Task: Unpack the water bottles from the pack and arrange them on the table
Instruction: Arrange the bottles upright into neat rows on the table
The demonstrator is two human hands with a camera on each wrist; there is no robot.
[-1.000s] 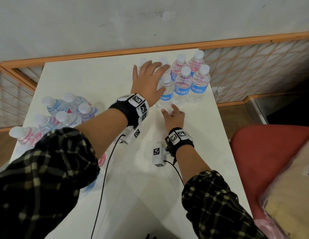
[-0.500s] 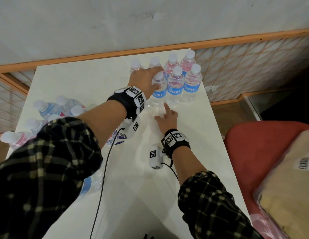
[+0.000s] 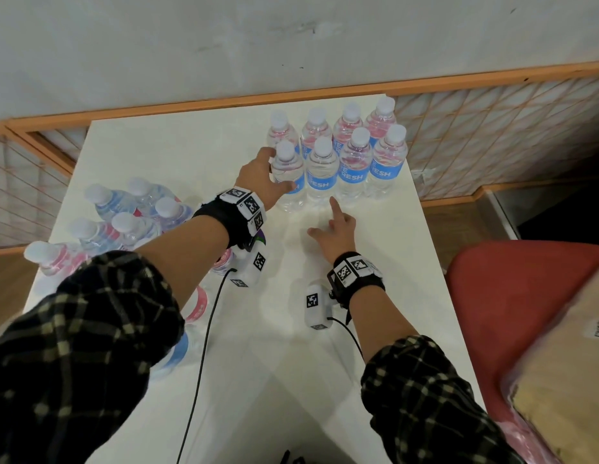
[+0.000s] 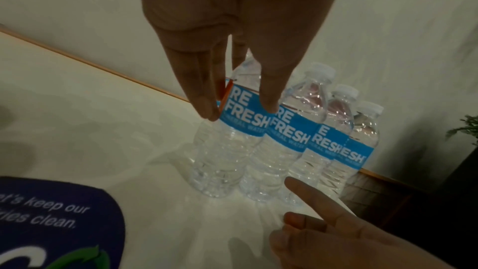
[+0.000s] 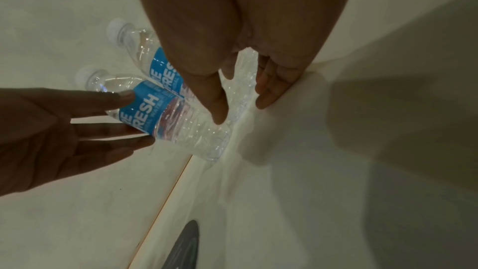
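Several clear water bottles with blue labels point(image 3: 353, 162) stand upright in two rows at the far right of the white table point(image 3: 291, 380). My left hand point(image 3: 270, 175) is at the front-left bottle point(image 3: 286, 170) point(image 4: 227, 150) point(image 5: 181, 122), with straight fingers point(image 4: 204, 99) on its left side and the thumb on its label. My right hand point(image 3: 328, 222) rests on the table just before the front row, index finger pointing at the bottles, holding nothing. The torn pack point(image 3: 124, 216), with several bottles in it, lies at the left, partly hidden by my left arm.
The table's right edge runs close beside the arranged bottles. An orange-framed lattice railing point(image 3: 492, 128) and a wall lie beyond. A red chair point(image 3: 525, 313) with a cardboard parcel point(image 3: 566, 380) stands at the right. Wrist-camera cables point(image 3: 204, 329) trail over the table.
My left hand has come down from over the bottle caps to the side of the front-left bottle. My right hand has stretched its index finger toward the front row.
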